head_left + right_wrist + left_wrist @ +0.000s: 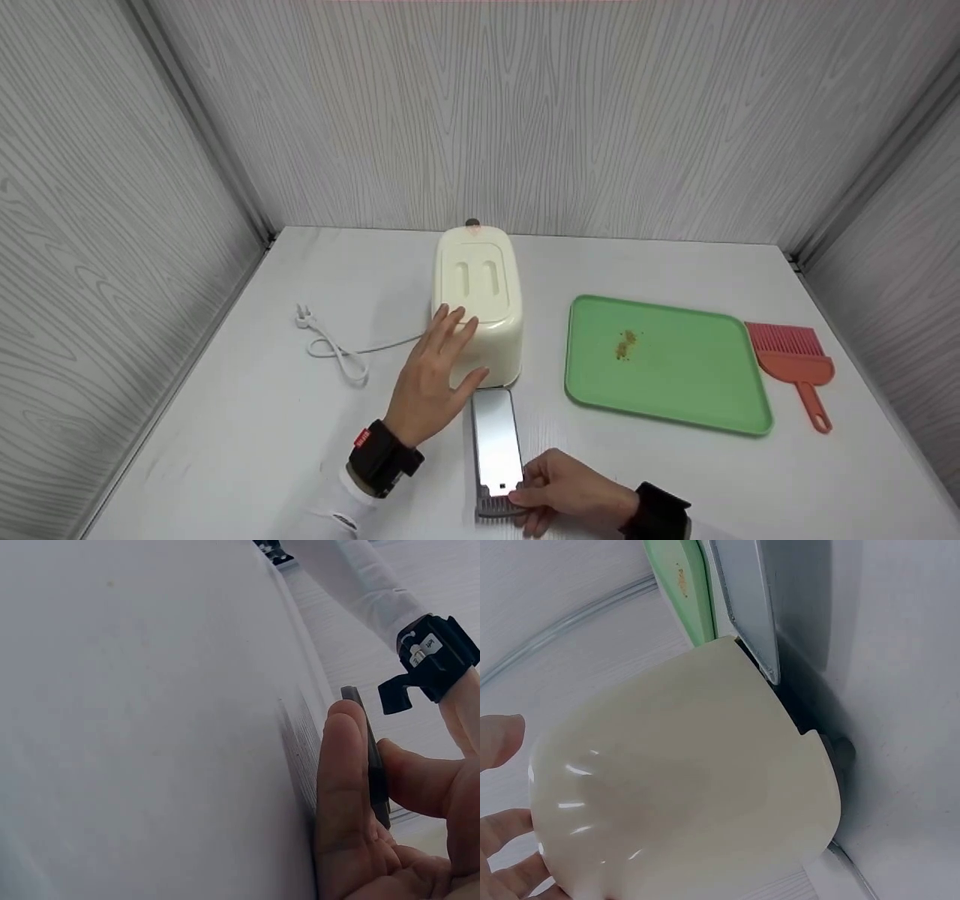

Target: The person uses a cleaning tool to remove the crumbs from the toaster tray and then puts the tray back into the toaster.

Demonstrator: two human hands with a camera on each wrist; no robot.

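A cream toaster [480, 281] with two closed slots on its lid stands mid-table. My left hand [431, 375] has its fingers spread against the toaster's near left edge; in the left wrist view the fingertips [514, 825] meet the cream casing [690, 772]. A shiny metal crumb tray [496, 442] extends from the toaster's base toward me. My right hand [566, 491] pinches the near end of that tray between thumb and fingers. The right wrist view shows the thin dark edge of the tray [375, 757] between them. Whether its far end is inside the toaster, I cannot tell.
A green tray [675, 367] with a small pile of brown crumbs [625, 345] lies to the right. Beside it is a red dustpan-shaped brush [799, 367]. The toaster's white cord and plug [330, 337] lie on the left. Grey wood-grain panels surround the table.
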